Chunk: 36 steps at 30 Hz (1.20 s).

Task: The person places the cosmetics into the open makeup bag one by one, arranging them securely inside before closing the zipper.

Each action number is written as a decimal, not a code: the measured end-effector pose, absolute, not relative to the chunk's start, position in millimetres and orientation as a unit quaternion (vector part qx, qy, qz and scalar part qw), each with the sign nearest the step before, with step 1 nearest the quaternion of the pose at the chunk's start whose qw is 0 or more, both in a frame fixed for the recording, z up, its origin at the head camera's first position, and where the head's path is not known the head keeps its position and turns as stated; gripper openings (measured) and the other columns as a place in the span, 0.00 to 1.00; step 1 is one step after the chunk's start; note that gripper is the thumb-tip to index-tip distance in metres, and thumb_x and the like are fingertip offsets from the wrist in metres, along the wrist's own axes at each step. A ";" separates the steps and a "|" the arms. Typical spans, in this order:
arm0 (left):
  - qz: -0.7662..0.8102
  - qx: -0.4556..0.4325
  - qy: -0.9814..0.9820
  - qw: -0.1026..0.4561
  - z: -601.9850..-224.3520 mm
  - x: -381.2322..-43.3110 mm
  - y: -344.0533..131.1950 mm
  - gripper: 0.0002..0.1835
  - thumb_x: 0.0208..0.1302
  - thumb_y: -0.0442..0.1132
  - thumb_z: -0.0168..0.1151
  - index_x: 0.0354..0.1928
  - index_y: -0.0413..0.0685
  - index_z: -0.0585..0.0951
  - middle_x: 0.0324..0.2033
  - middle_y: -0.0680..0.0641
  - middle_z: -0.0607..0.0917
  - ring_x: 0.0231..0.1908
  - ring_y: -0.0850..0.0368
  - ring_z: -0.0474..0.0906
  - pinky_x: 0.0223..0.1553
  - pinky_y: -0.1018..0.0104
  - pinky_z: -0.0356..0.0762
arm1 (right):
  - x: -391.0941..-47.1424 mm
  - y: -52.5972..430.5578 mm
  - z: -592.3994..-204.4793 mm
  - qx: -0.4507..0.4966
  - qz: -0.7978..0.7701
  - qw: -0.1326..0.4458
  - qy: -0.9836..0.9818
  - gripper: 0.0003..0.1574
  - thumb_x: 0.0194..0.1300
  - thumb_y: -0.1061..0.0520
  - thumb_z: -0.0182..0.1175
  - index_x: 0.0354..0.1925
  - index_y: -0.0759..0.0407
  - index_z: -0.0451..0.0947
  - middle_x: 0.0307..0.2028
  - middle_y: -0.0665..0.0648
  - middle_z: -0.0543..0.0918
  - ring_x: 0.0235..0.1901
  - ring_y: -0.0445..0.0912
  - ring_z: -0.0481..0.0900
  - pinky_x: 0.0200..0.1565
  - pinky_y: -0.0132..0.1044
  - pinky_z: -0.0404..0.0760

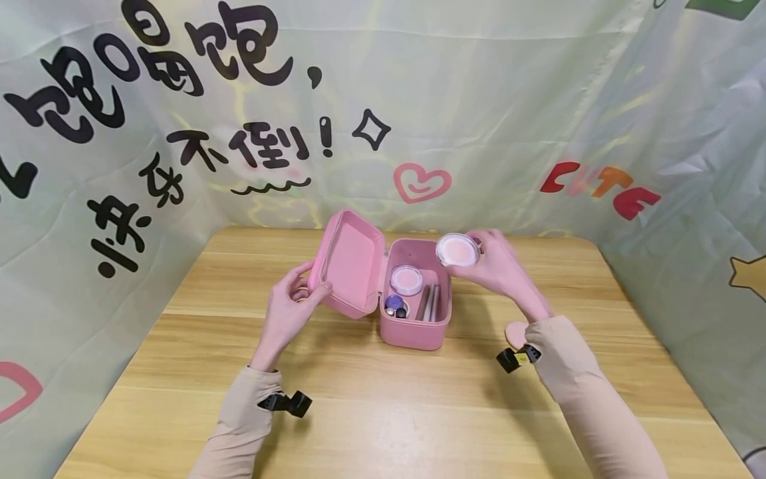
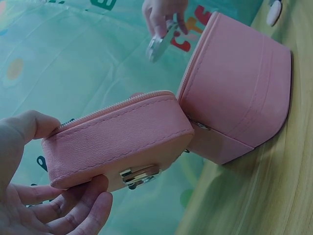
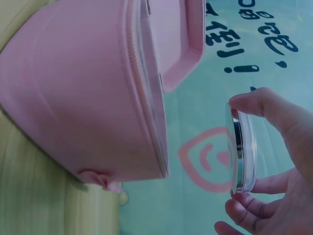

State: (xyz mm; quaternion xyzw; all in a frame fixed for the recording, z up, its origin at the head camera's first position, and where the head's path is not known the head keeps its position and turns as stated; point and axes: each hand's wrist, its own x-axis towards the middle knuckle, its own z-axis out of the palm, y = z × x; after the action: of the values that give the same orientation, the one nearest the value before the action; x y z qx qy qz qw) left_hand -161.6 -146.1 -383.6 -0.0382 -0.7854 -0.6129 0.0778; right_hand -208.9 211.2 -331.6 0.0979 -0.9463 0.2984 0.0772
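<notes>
A pink zip-up cosmetic case (image 1: 414, 332) stands on the table with its lid (image 1: 358, 256) swung over to the left. My left hand (image 1: 288, 303) grips the lid's outer edge, thumb on the zipped rim and fingers beneath, as the left wrist view shows. My right hand (image 1: 499, 266) pinches a round compact (image 1: 457, 250) by its rim, above the case's right back corner. Inside the case lie another round compact (image 1: 406, 280), small round items (image 1: 394, 303) in purple and black, and slim tubes (image 1: 431, 303).
A pale pink round pad (image 1: 516, 334) lies on the wooden table (image 1: 383, 412) to the right, partly behind the right wrist's camera (image 1: 518, 358). A printed cloth (image 1: 479, 100) hangs behind the table and at both sides.
</notes>
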 end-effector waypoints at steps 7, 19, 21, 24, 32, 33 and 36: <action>-0.612 -0.038 -0.786 0.077 -384.1 -162.0 -145.7 0.32 0.63 0.36 0.69 0.69 0.45 0.72 0.45 0.31 0.86 0.31 0.70 0.83 0.36 0.75 0.83 | -220.2 195.4 -325.6 0.107 0.295 0.049 -0.948 0.47 0.51 0.46 0.75 0.61 0.72 0.72 0.53 0.70 0.75 0.52 0.59 0.72 0.54 0.55 0.75; -0.609 -0.041 -0.788 0.081 -384.8 -162.4 -145.0 0.31 0.63 0.37 0.70 0.69 0.46 0.73 0.43 0.32 0.86 0.31 0.70 0.82 0.34 0.76 0.81 | -234.9 169.8 -315.5 0.126 0.282 0.020 -0.951 0.47 0.50 0.44 0.75 0.60 0.70 0.72 0.52 0.67 0.77 0.53 0.57 0.71 0.55 0.53 0.75; -0.608 -0.041 -0.789 0.081 -385.0 -162.6 -145.0 0.31 0.63 0.37 0.70 0.68 0.46 0.73 0.43 0.32 0.86 0.31 0.70 0.82 0.34 0.76 0.81 | -237.7 165.9 -314.6 0.131 0.282 0.020 -0.950 0.46 0.50 0.45 0.75 0.60 0.70 0.73 0.51 0.67 0.78 0.53 0.57 0.71 0.55 0.53 0.75; -0.608 -0.040 -0.789 0.079 -385.4 -162.9 -145.0 0.31 0.63 0.38 0.70 0.68 0.46 0.74 0.43 0.32 0.86 0.31 0.70 0.82 0.34 0.76 0.81 | -242.1 160.7 -313.8 0.135 0.275 0.020 -0.952 0.45 0.48 0.44 0.75 0.57 0.70 0.75 0.49 0.67 0.79 0.53 0.58 0.72 0.55 0.53 0.75; -0.607 -0.037 -0.790 0.080 -384.3 -162.1 -145.6 0.31 0.63 0.39 0.70 0.68 0.47 0.74 0.44 0.32 0.86 0.32 0.70 0.82 0.36 0.76 0.82 | -257.7 146.4 -305.3 0.156 0.249 0.017 -0.956 0.38 0.49 0.43 0.74 0.50 0.67 0.78 0.42 0.63 0.82 0.44 0.55 0.75 0.47 0.48 0.76; -0.606 -0.036 -0.791 0.079 -384.2 -162.0 -145.7 0.31 0.64 0.39 0.70 0.68 0.47 0.74 0.44 0.33 0.86 0.32 0.70 0.82 0.36 0.76 0.82 | -259.6 144.5 -303.3 0.159 0.248 0.018 -0.955 0.36 0.49 0.43 0.74 0.47 0.67 0.79 0.39 0.62 0.82 0.42 0.55 0.76 0.44 0.46 0.76; -0.606 -0.035 -0.791 0.078 -384.2 -162.2 -145.6 0.31 0.64 0.39 0.70 0.68 0.47 0.74 0.44 0.33 0.86 0.32 0.70 0.82 0.36 0.76 0.81 | -265.1 140.0 -299.1 0.159 0.249 0.014 -0.955 0.28 0.49 0.43 0.73 0.39 0.63 0.79 0.33 0.58 0.82 0.34 0.51 0.76 0.36 0.39 0.74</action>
State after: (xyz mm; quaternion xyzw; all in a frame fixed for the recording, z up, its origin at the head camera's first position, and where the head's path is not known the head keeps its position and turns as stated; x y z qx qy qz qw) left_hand -162.2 -145.6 -384.2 -0.0348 -0.7907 -0.6062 0.0779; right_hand -265.1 140.0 -299.1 0.1588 -0.9552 0.2493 0.0140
